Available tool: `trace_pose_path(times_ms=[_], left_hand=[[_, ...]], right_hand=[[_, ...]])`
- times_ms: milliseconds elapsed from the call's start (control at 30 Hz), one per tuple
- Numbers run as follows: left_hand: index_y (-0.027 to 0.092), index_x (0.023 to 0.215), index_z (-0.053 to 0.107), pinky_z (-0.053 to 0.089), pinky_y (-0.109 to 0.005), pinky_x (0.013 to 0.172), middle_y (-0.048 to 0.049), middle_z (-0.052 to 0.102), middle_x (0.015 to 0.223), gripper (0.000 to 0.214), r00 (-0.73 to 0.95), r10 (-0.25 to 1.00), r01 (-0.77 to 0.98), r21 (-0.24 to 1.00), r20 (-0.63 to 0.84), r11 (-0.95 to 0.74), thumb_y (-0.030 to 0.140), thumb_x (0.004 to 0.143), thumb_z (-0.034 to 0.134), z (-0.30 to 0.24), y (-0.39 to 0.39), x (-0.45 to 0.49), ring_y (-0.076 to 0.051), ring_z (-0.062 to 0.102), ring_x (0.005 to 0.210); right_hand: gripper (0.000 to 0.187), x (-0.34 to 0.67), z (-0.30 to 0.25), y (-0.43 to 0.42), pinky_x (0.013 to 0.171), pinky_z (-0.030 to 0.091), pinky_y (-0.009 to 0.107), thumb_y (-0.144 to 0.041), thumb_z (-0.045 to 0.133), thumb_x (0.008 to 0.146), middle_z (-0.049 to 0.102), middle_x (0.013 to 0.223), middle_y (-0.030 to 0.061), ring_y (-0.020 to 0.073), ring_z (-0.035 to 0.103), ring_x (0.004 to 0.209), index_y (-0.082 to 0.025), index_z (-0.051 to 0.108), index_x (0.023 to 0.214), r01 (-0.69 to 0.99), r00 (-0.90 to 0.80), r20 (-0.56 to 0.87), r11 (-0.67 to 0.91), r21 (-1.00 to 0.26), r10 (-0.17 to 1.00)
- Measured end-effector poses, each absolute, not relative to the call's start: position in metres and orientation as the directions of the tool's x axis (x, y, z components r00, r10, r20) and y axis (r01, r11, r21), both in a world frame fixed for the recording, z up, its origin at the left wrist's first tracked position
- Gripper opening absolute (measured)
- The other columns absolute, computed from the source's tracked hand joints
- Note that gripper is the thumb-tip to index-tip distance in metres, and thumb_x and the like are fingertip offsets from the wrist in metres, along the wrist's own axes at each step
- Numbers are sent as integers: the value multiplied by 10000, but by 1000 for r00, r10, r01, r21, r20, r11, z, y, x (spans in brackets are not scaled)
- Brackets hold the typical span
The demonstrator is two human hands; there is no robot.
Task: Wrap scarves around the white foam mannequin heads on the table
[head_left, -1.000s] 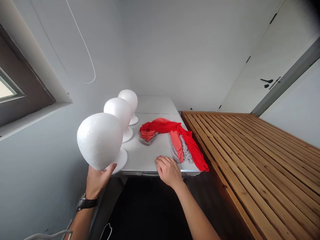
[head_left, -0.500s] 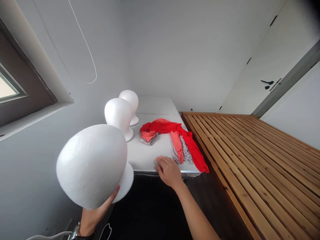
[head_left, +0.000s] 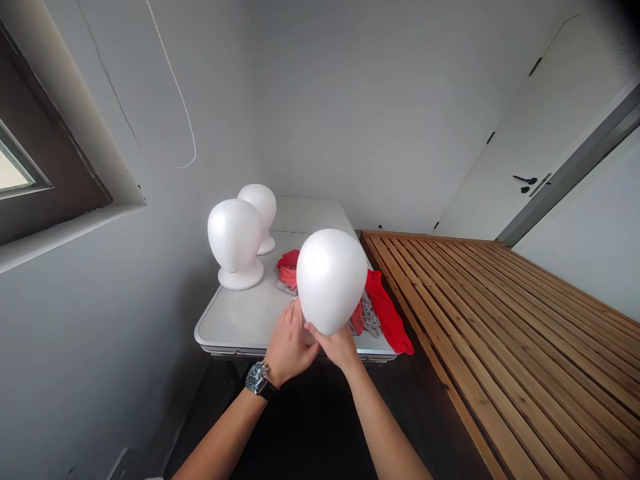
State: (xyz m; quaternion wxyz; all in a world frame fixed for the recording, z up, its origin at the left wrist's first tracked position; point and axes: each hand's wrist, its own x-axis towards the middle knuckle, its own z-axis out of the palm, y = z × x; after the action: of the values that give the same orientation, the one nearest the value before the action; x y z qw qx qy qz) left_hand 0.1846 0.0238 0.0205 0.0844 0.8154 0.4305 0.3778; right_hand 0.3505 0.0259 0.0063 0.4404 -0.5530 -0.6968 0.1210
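Observation:
Both hands grip a white foam mannequin head (head_left: 331,280) at its neck, at the front edge of the table. My left hand (head_left: 290,343), with a watch (head_left: 257,378) at the wrist, wraps the neck from the left. From the right, my right hand (head_left: 336,341) closes round it, thumb at the front. The head hides the neck, base and most fingertips. Behind it lie scarves: a red scarf (head_left: 387,313) hanging over the right edge, a coral scarf (head_left: 287,275) folded up, and a grey fringed scarf (head_left: 371,317), all partly covered by the head.
Two more foam heads stand on the table's left side, a nearer one (head_left: 235,240) and a farther one (head_left: 261,207). The white table (head_left: 235,323) meets the wall at the back. To its right is a slatted wooden platform (head_left: 450,307). A window (head_left: 20,167) is at upper left.
The foam head has moved from the left side to the right, over the table's front. My right hand has come off the tabletop area and now grips the neck along with the left.

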Motion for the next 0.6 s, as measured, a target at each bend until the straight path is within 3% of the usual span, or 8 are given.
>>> trace_pose_path(times_ms=[67, 133, 200, 267, 333, 500, 600], left_hand=[[168, 1641, 360, 408, -514, 1264, -177, 486, 1630, 805, 416, 769, 611, 477, 486, -632, 317, 908, 660, 15, 20, 177, -340, 448, 1523], [200, 1566, 494, 467, -468, 1206, -147, 587, 1547, 588, 425, 809, 601, 542, 405, -587, 313, 993, 557, 19, 24, 164, -306, 542, 1448], [229, 1385, 661, 546, -421, 1060, -115, 726, 1351, 416, 322, 883, 636, 612, 342, -469, 304, 1087, 380, 34, 42, 153, -274, 679, 1258], [227, 1204, 734, 558, -391, 922, -103, 786, 1157, 438, 155, 926, 706, 618, 344, -347, 310, 1120, 312, 57, 74, 148, -270, 735, 1078], [198, 1177, 731, 536, -384, 908, -124, 779, 1139, 340, 92, 921, 783, 544, 378, -302, 299, 1100, 415, 81, 113, 152, -290, 724, 1083], [30, 1162, 700, 501, -395, 1001, -280, 666, 1318, 268, 62, 977, 839, 520, 206, -163, 246, 1027, 614, 106, 192, 174, -312, 656, 1225], [37, 1169, 687, 529, -435, 1021, -204, 682, 1280, 306, 25, 990, 829, 551, 140, -99, 313, 1045, 640, 102, 206, 180, -246, 678, 1149]], right_hand=[[756, 352, -5, 27, 1108, 544, 513, -631, 699, 930, 623, 1468, 191, 389, 582, 1373, -208, 540, 1536, 672, 100, 448, 272, -689, 888], [799, 350, -11, 26, 1107, 542, 519, -607, 737, 905, 611, 1478, 204, 403, 567, 1386, -203, 517, 1557, 683, 138, 446, 242, -690, 884], [820, 349, -12, 24, 1087, 555, 511, -593, 759, 889, 605, 1488, 201, 408, 563, 1394, -208, 503, 1566, 677, 136, 441, 242, -695, 887], [861, 348, -11, 23, 1067, 565, 504, -584, 775, 872, 591, 1505, 200, 409, 558, 1404, -202, 471, 1581, 664, 147, 425, 230, -712, 893], [883, 349, -11, 23, 1055, 571, 497, -564, 785, 859, 584, 1513, 197, 402, 567, 1399, -197, 445, 1586, 650, 157, 412, 220, -727, 898], [952, 348, -12, 23, 1075, 566, 491, -528, 815, 826, 570, 1527, 198, 392, 579, 1399, -187, 393, 1608, 644, 190, 415, 206, -737, 890], [1028, 349, -10, 22, 1073, 570, 485, -514, 836, 809, 560, 1537, 210, 396, 569, 1416, -176, 342, 1644, 656, 190, 415, 199, -728, 890]])
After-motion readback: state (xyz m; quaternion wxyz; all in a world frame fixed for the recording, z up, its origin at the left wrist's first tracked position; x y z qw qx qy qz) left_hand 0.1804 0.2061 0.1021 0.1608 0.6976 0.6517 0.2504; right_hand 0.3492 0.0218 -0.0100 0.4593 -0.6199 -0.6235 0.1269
